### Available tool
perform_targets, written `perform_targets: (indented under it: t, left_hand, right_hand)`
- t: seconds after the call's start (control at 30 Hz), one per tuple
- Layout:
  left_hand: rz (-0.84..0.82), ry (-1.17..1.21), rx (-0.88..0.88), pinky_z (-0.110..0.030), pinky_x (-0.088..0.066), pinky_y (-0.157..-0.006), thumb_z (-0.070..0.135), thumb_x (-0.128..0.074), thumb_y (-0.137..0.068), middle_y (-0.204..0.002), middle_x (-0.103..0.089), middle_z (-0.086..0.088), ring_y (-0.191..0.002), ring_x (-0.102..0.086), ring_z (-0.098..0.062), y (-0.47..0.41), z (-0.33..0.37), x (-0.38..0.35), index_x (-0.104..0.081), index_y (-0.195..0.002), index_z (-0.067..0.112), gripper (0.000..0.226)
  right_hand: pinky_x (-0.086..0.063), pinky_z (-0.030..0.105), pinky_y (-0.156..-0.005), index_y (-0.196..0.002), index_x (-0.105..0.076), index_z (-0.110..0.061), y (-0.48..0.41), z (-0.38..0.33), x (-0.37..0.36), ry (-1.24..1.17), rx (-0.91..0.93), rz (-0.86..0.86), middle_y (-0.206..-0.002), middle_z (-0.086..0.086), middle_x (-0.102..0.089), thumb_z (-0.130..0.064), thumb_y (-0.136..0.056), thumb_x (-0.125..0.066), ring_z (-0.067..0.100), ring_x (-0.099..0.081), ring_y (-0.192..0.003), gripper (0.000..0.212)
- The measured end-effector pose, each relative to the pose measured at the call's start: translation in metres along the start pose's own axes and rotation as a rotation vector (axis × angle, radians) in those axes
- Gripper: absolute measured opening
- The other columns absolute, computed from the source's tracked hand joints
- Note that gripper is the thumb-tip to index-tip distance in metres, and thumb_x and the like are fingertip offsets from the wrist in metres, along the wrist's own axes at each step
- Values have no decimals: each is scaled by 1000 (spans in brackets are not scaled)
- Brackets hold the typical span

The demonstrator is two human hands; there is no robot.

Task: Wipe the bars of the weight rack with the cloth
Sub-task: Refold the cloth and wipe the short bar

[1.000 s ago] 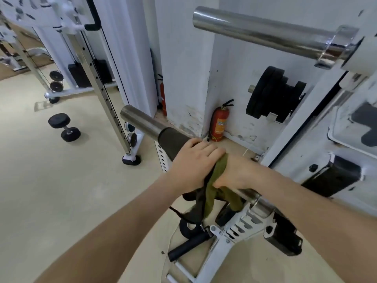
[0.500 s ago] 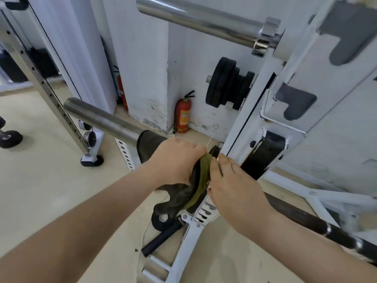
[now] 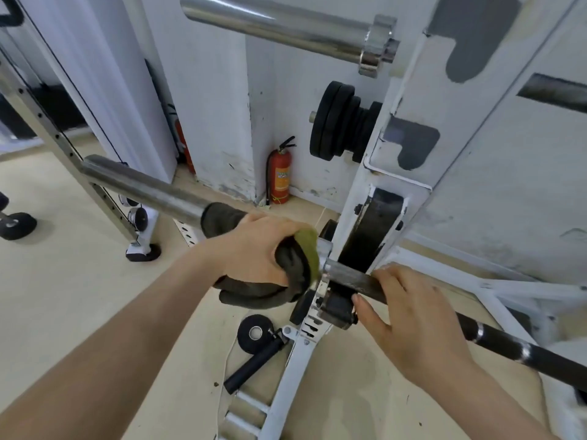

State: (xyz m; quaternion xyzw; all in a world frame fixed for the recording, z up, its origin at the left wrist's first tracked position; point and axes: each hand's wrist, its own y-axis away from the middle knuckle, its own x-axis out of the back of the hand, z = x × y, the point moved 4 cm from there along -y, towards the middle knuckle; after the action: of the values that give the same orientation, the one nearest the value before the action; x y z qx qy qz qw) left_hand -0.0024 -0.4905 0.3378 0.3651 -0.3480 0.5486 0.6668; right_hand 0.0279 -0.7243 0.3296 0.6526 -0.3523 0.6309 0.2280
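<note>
Gripping the cloth: left hand (image 3: 254,249), fingers curled down and clamped round the cloth (image 3: 295,265) on the lower bar (image 3: 143,188).
Cloth: one, dark grey with an olive edge, wrapped round the inner end of the lower bar's steel sleeve, just beside the white upright of the weight rack (image 3: 409,90); one loose fold hanging under the hand.
Right hand (image 3: 409,315): fingers nearly straight and slightly spread, laid over the dark shaft (image 3: 502,339) of the same bar on the far side of the upright; thumb along the near side, not closed round anything.
Hands: two, both on the lower bar, near each other, with the rack's holder between them.
Bars: two counted, the lower bar slanting from left to lower right and the chrome upper bar (image 3: 276,27) above it, with one collar (image 3: 378,47) against the upright.
Plates (image 3: 333,122): one black stack on a peg behind the upright; number too merged to count.
Fire extinguishers (image 3: 281,176): two, red; one standing at the foot of the wall, the second half hidden behind the pillar further left.
Floor: one black cylindrical grip (image 3: 254,366), one black roll (image 3: 254,332) touching it, one dumbbell (image 3: 16,225) cut off at the left edge.
</note>
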Motion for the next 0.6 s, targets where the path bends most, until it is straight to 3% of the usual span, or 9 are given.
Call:
perform_targets:
  t: [0.1, 0.2, 0.27, 0.33, 0.47, 0.6]
  left_hand:
    - [7, 246, -85, -47, -29, -108, 48, -55, -81, -116, -60, 14, -114, -52, -9, -4, 21, -9, -53, -119, 34, 40]
    - [170, 14, 95, -42, -24, -109, 60, -29, -77, -122, -55, 11, -119, -48, -15, -19, 33, -35, -53, -121, 31, 58]
    - [400, -148, 240, -36, -28, -103, 57, -28, -76, -116, -60, 10, -112, -53, -16, -22, 46, -46, -58, -117, 28, 58]
    - [578, -165, 191, -34, -35, -97, 51, -37, -79, -106, -66, 9, -102, -58, -16, -18, 50, -48, -64, -109, 27, 48]
    - [618, -214, 54, -38, -47, -82, 51, -44, -73, -93, -71, 3, -87, -66, -25, -6, 15, -29, -70, -99, 22, 47]
    - [646, -383, 249, -37, -47, -72, 55, -38, -73, -77, -69, -4, -74, -64, -32, 2, -29, -4, -68, -92, 24, 47]
  right_hand:
    - [-47, 33, -67, -93, -50, -30, -13, 16, -2, -48, -45, -327, -84, -10, -54, -68, -88, -31, 14, -55, -78, 42]
    - [-45, 32, -60, -87, -42, -26, -25, 25, -8, -90, 43, -491, -76, -8, -53, -46, -84, -54, 15, -55, -71, 23]
    - [-42, 31, -54, -85, -42, -23, -29, 25, -11, 14, 94, -428, -68, -6, -47, -39, -81, -55, 19, -55, -68, 21]
    - [-41, 28, -50, -80, -43, -23, -31, 23, -15, 70, 91, -307, -62, -7, -40, -41, -85, -50, 20, -57, -65, 20]
    - [-51, 30, -57, -73, -37, -26, -31, 28, -24, 14, 103, -260, -62, -7, -41, -45, -87, -49, 17, -57, -63, 26]
    - [-49, 29, -55, -63, -30, -28, -35, 31, -27, -16, 104, -301, -61, -7, -44, -43, -85, -52, 12, -50, -56, 35]
